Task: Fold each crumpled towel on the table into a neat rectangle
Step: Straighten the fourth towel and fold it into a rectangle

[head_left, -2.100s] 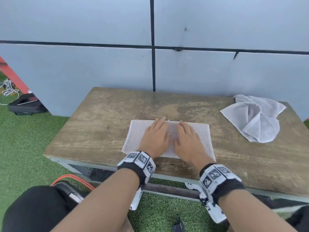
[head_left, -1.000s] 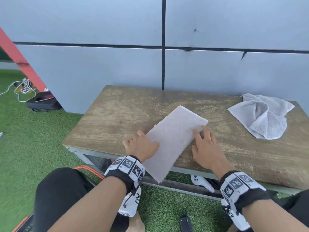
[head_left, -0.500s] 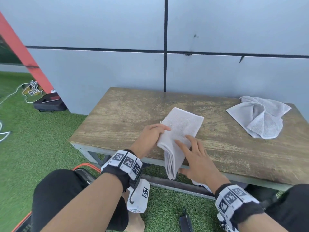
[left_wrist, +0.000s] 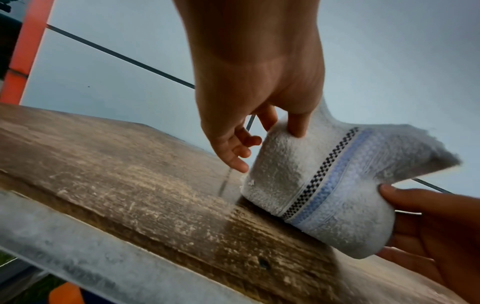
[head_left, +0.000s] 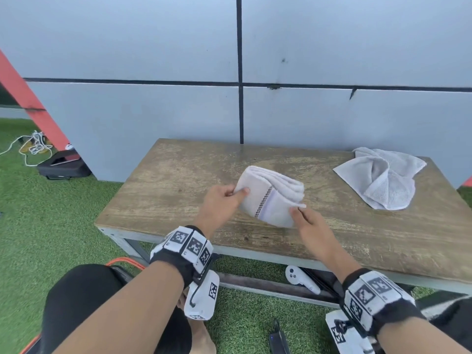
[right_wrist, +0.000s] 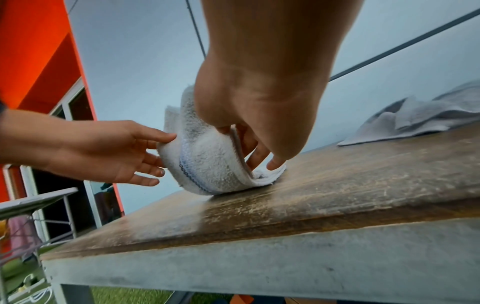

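Head view: a folded towel (head_left: 270,198) sits at the centre of the frame on the wooden desk (head_left: 178,190), its layered fold turned toward the wall, a black-and-white checked stripe beside a pale blue band crossing its near face. The left hand (head_left: 221,200) pinches the towel's left end between thumb and fingers. The right hand (head_left: 310,226) pinches the lower right corner. A second towel (head_left: 383,180), grey and crumpled, lies at the right of the frame near the desk's far right corner, well apart from the first. Both wrists carry bands (head_left: 187,245) printed with black-and-white square markers; no readable writing shows on them. A white controller (head_left: 300,278) lies under the desk on green turf (head_left: 51,213).

Left wrist view: the left hand (left_wrist: 259,107), upper centre, grips the top of the towel (left_wrist: 319,185) with thumb in front and fingers behind. The towel's lower edge touches the desk (left_wrist: 130,185). The right hand (left_wrist: 428,230), lower right, holds the other end. No label or brand is visible on the stripe.

Right wrist view: the right hand (right_wrist: 257,115), centre, has thumb and fingers curled round the towel (right_wrist: 207,164), fingertips near the desk (right_wrist: 337,185). The left hand (right_wrist: 109,152) holds it from the left of the frame. The second towel (right_wrist: 426,117) lies at the right edge.
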Motion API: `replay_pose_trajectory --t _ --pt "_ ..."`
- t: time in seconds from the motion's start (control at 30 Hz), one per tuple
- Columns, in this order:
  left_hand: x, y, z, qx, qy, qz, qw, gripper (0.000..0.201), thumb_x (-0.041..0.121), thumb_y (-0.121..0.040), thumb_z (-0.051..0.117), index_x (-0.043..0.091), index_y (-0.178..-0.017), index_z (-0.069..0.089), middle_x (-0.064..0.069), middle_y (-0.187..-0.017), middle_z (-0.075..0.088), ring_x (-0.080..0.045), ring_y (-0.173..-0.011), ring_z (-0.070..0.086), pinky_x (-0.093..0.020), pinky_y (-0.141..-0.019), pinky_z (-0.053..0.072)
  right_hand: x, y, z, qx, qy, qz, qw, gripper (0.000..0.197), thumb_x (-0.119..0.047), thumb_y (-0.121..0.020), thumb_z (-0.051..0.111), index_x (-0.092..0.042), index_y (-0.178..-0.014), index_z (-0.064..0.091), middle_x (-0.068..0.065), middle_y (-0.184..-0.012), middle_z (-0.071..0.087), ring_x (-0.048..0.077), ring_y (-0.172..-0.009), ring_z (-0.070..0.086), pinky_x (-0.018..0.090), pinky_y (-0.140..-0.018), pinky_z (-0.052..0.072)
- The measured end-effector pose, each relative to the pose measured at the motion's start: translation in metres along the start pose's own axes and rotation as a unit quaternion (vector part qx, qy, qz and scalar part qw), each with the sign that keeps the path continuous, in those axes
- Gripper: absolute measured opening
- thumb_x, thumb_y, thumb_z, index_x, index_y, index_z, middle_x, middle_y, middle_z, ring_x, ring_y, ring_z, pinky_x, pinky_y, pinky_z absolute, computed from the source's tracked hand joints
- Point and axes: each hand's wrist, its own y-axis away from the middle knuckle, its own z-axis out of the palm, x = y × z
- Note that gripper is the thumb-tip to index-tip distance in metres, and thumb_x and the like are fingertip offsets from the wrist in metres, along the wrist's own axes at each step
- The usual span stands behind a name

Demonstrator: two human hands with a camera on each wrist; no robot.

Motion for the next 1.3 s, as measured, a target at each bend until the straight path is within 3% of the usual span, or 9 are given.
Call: replay_pose_trajectory --t 0.1,0.17,0.3,0.37,0.57,0.73,0.93,1.1,1.3 --pt "-0.005 0.003 0.008 0.026 -0.013 0.027 0.999 0.044 0.038 -0.101 0.054 0.023 -0.062 0.044 0.018 -0.051 0.045 0.001 -0.048 0.043 -0.008 -0.048 0.035 0.005 -0.001 0.001 0.013 -0.031 0.022 0.999 0.045 -0.040 -0.106 0.042 0.002 -0.111 0.057 0.028 -0.106 0.064 0.048 -0.094 0.062 0.068 -0.088 0.048" --pt "-0.013 0.003 0.012 0.000 -0.016 0.028 0.999 0.044 0.043 -0.103 0.049 0.019 -0.066 0.044 0.019 -0.055 0.048 0.000 -0.051 0.046 -0.011 -0.056 0.037 0.009 0.000 0.003 0.002 -0.032 0.033 0.999 0.052 -0.047 -0.103 0.043 0.003 -0.106 0.057 0.025 -0.097 0.064 0.039 -0.084 0.062 0.071 -0.086 0.046" --pt "-0.035 0.004 0.018 -0.033 -0.092 0.010 0.995 0.040 0.048 -0.103 0.043 0.019 -0.077 0.049 0.005 -0.070 0.053 -0.011 -0.061 0.048 -0.021 -0.057 0.037 0.008 0.005 0.008 -0.038 -0.050 0.065 0.996 0.040 -0.045 -0.104 0.046 -0.012 -0.105 0.067 0.007 -0.100 0.075 0.017 -0.089 0.072 0.046 -0.086 0.058" --pt "-0.042 0.007 0.021 -0.042 -0.092 0.003 0.995 0.039 0.047 -0.104 0.042 0.020 -0.077 0.050 0.006 -0.071 0.053 -0.011 -0.061 0.049 -0.022 -0.058 0.038 0.009 0.006 0.009 -0.052 -0.036 0.066 0.996 0.031 -0.040 -0.102 0.054 -0.013 -0.109 0.067 0.003 -0.105 0.075 0.017 -0.093 0.073 0.035 -0.079 0.058" --pt "-0.040 0.005 0.025 0.007 -0.039 -0.001 0.999 0.041 0.047 -0.105 0.040 0.012 -0.087 0.052 0.004 -0.076 0.048 -0.011 -0.067 0.045 -0.023 -0.060 0.034 0.012 -0.003 0.008 0.002 -0.086 0.100 0.991 0.025 -0.029 -0.100 0.060 -0.017 -0.122 0.059 -0.002 -0.115 0.070 0.014 -0.102 0.069 0.034 -0.081 0.059" --pt "-0.038 -0.009 0.030 0.030 -0.005 -0.038 0.999 0.023 0.047 -0.098 0.056 0.025 -0.104 0.059 0.011 -0.098 0.065 -0.009 -0.086 0.061 -0.027 -0.074 0.049 0.007 -0.017 0.007 0.041 -0.111 0.096 0.988 0.021 -0.027 -0.098 0.063 -0.018 -0.116 0.057 0.002 -0.115 0.069 0.019 -0.104 0.068 0.054 -0.092 0.056" --pt "-0.042 -0.028 0.035 0.081 -0.001 -0.053 0.995 0.024 0.043 -0.099 0.052 0.020 -0.099 0.060 0.003 -0.099 0.068 -0.014 -0.083 0.061 -0.029 -0.070 0.047 0.006 -0.024 0.005 0.067 -0.065 0.021 0.995 0.003 -0.030 -0.098 0.060 -0.028 -0.099 0.063 0.004 -0.101 0.069 0.030 -0.091 0.069 0.059 -0.077 0.059" --pt "-0.043 -0.038 0.039 0.080 -0.086 -0.081 0.990 0.025 0.040 -0.097 0.056 0.022 -0.113 0.055 0.008 -0.105 0.062 -0.013 -0.095 0.061 -0.040 -0.087 0.055 0.027 -0.037 0.002 0.155 0.125 -0.009 0.980 0.007 -0.037 -0.092 0.064 -0.034 -0.088 0.060 -0.002 -0.101 0.054 0.021 -0.102 0.053 0.049 -0.085 0.054" --pt "-0.037 -0.053 0.041 0.041 -0.090 -0.097 0.990 0.027 0.043 -0.094 0.060 0.017 -0.101 0.062 0.001 -0.095 0.067 -0.014 -0.083 0.064 -0.035 -0.073 0.051 0.022 -0.038 0.004 0.116 0.109 -0.095 0.983 0.004 -0.030 -0.096 0.061 -0.027 -0.094 0.061 -0.006 -0.099 0.059 0.019 -0.098 0.056 0.040 -0.085 0.050"
